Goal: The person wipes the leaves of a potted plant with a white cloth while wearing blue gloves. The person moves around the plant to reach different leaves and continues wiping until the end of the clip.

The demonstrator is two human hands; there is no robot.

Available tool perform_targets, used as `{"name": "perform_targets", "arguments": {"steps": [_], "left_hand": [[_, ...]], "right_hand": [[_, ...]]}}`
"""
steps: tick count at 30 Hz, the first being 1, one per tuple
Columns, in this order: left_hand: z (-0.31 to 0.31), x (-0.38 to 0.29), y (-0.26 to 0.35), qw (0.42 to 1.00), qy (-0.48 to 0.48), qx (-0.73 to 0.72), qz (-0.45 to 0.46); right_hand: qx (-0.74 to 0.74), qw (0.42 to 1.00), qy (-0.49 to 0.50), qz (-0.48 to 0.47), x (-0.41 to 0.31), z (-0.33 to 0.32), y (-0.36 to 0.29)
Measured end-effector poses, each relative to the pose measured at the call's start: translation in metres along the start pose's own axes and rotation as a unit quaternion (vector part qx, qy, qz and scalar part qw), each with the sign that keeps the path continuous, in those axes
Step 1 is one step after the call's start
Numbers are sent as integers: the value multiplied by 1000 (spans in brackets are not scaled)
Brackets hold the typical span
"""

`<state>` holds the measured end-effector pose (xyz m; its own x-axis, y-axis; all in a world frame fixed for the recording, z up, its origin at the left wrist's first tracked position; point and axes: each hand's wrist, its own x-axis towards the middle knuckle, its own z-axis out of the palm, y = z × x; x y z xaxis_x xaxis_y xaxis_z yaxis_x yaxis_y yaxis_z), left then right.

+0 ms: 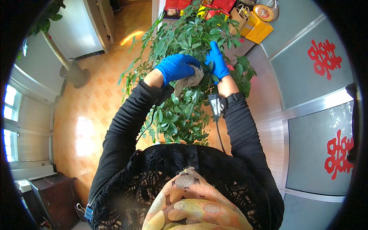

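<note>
A large leafy umbrella plant (pixel 172 43) stands before me, its green leaves spreading around both hands. My left hand (pixel 176 69), in a blue glove, is closed on a crumpled greyish-white cloth (pixel 191 80) that hangs among the leaves. Close to its right is my right hand (pixel 217 61), also blue-gloved, with the thumb raised and the palm side against the foliage. Leaves cover part of its fingers, so whether it grips a leaf cannot be told. The plant's pot is hidden.
Paper bags and a yellow box (pixel 258 28) stand beyond the plant at the upper right. Frosted glass panels (pixel 313 149) with red characters line the right side. A potted tree (pixel 76 73) is at the upper left, a dark cabinet (pixel 54 198) at the lower left. Cables hang from both wrists.
</note>
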<state>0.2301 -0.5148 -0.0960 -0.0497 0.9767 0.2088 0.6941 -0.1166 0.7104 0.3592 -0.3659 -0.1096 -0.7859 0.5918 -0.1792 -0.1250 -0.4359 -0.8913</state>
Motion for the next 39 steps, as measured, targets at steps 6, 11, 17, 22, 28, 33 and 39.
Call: {"name": "perform_targets", "arguments": {"steps": [6, 11, 17, 22, 28, 33, 39], "left_hand": [[-6, -3, 0, 1000, -7, -9, -6], [-6, -1, -5, 1000, 11, -29, 4], [-37, 10, -14, 930, 212, -297, 32], [-41, 50, -14, 938, 246, -228, 85], [19, 91, -19, 978, 103, 127, 131], [13, 102, -30, 975, 28, 216, -47], [34, 93, -10, 966, 125, 176, 138]], "right_hand": [[-97, 982, 90, -136, 23, -12, 10], [-126, 971, 58, -197, 50, -35, 23], [42, 992, 6, -123, 39, -44, 10], [146, 976, 86, -135, 22, -30, 2], [176, 972, -7, -159, 10, -26, -2], [224, 965, 16, -138, 5, -24, -5], [162, 978, 46, -122, 8, -24, -6]]}}
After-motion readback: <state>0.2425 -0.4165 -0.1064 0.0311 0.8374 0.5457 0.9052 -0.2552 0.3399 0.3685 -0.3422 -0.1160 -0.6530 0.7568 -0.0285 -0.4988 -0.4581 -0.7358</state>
